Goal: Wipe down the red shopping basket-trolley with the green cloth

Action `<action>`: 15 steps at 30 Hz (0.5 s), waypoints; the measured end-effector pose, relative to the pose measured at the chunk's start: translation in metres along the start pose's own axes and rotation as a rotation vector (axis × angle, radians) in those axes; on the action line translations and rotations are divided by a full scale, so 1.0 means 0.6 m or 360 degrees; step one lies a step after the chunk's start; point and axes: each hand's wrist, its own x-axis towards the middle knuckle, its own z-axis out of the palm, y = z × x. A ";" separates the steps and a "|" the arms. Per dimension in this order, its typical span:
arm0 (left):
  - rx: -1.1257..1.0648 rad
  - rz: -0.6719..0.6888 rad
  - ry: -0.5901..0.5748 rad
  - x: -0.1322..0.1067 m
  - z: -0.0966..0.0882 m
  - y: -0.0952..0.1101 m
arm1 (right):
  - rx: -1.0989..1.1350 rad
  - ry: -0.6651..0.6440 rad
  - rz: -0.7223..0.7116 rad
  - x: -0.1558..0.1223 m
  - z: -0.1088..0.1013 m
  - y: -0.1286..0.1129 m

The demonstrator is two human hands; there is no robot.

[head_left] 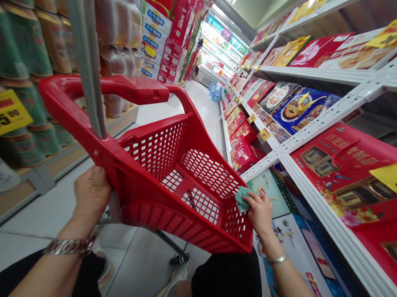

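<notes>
A red plastic shopping cart (143,176) with perforated basket walls stands tilted in front of me. My left hand (92,191) is closed around the cart's frame below its left corner; the fingertips are hidden behind it. At the basket's right end, my right hand (258,209) is closed on a green cloth (242,198), which lies against the top rim. The inside of the basket shows only its grid floor and walls. A grey metal post (88,58) joins the cart's rim beside the red handle (135,90).
White shelves (328,75) with boxed goods run close along the right. Stacked drink packs (24,46) line the left, with a yellow price tag (7,114) sticking out. A tiled aisle (207,109) leads to a lit fridge (220,43), where a person stands. My knees are under the cart.
</notes>
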 end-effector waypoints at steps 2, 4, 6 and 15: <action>-0.0030 -0.0001 0.0010 -0.001 0.002 0.001 | -0.0037 -0.0017 -0.0122 0.021 -0.012 -0.003; -0.0086 -0.0007 0.0010 -0.004 0.003 0.002 | -0.0085 -0.0008 -0.0275 0.052 -0.027 -0.012; -0.0125 -0.0017 -0.0007 -0.006 0.005 0.001 | -0.0132 0.0009 -0.0445 0.091 -0.041 -0.031; -0.0137 -0.0037 -0.0082 -0.005 0.005 0.007 | -0.0249 -0.0004 -0.0965 0.306 -0.082 -0.178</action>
